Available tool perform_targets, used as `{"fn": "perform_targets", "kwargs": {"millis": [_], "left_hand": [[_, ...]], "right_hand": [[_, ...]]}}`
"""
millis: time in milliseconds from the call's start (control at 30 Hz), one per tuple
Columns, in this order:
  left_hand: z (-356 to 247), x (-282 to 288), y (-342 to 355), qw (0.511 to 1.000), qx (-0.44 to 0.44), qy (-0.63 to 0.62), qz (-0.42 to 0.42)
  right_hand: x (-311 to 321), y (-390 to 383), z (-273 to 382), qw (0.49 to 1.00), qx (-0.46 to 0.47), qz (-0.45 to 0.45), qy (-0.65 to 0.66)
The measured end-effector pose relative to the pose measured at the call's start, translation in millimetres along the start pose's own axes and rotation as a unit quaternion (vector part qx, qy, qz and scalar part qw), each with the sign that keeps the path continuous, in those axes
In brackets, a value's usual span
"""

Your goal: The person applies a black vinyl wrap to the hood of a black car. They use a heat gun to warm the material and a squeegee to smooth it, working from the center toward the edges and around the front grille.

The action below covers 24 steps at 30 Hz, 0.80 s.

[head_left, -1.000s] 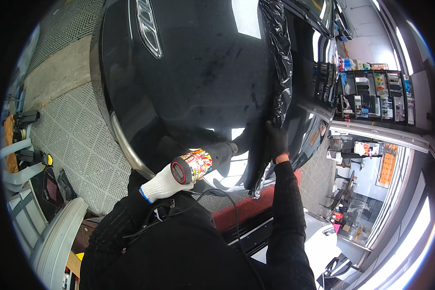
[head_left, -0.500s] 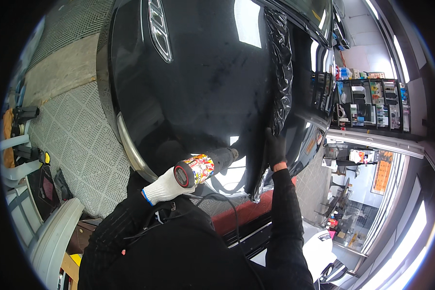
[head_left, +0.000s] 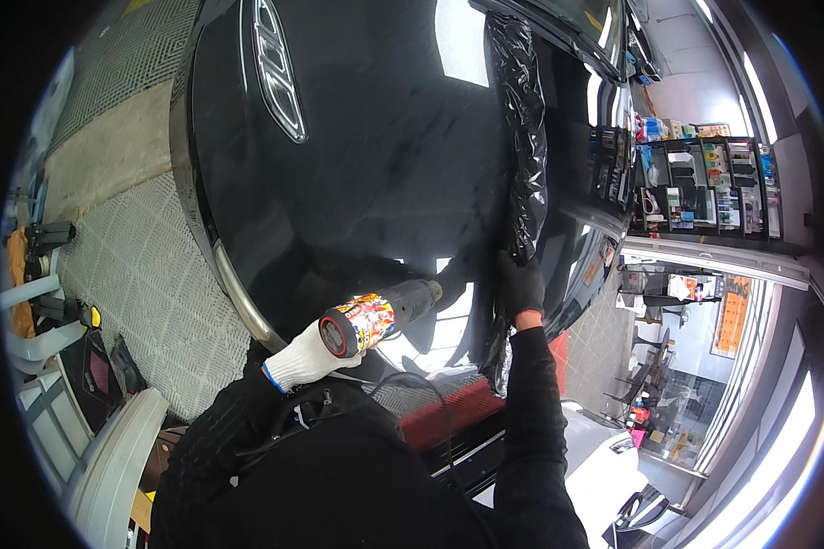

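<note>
The heat gun (head_left: pixel 366 322) is in my left hand (head_left: pixel 304 360), which wears a white glove with a blue edge. My hand is wrapped round the gun, low over the near part of the black car. The gun's back has a red ring, its side is full of bright colors, and its dark nose points up and right, toward my other hand.

My right hand (head_left: pixel 522 285) has a black glove on. It touches the black film (head_left: pixel 526 137), but black is on black there, so I cannot tell if my fingers pinch it. The film is a crinkly, shiny strip. It runs up from my hand along the car, and a bit of it hangs below my hand.

The hood (head_left: pixel 384 165) is big, dark and shiny, to the left of the film. A black cord (head_left: pixel 410 373) bends near my front.

Farther out, there is gray floor (head_left: pixel 146 274) on the left. On the right are black shelves (head_left: pixel 705 233) full of small things, and a white car (head_left: pixel 604 453) lower down.
</note>
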<state>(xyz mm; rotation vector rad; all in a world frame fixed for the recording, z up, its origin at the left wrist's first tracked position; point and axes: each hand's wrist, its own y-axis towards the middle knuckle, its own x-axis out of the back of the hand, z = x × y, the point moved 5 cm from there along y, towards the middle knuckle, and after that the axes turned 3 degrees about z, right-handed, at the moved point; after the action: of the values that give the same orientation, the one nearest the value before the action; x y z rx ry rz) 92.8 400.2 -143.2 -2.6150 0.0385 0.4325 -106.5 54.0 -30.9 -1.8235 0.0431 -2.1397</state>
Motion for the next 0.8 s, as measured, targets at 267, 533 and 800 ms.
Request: {"fn": "perform_targets", "kwargs": {"millis": [267, 533, 800], "left_hand": [[-24.2, 5.2, -8.4, 0.999, -0.013, -0.039, 0.004], [-45.7, 6.3, -15.6, 0.998, -0.028, -0.035, -0.032], [-37.3, 15.2, -16.9, 0.999, -0.009, -0.026, -0.029]], "right_hand": [[-9.3, 44.9, 17.5, 0.977, -0.054, -0.204, -0.034], [1.7, 46.3, 37.7, 0.993, -0.064, -0.1, 0.005], [-1.2, 52.6, 41.9, 0.993, -0.039, -0.109, 0.002]]}}
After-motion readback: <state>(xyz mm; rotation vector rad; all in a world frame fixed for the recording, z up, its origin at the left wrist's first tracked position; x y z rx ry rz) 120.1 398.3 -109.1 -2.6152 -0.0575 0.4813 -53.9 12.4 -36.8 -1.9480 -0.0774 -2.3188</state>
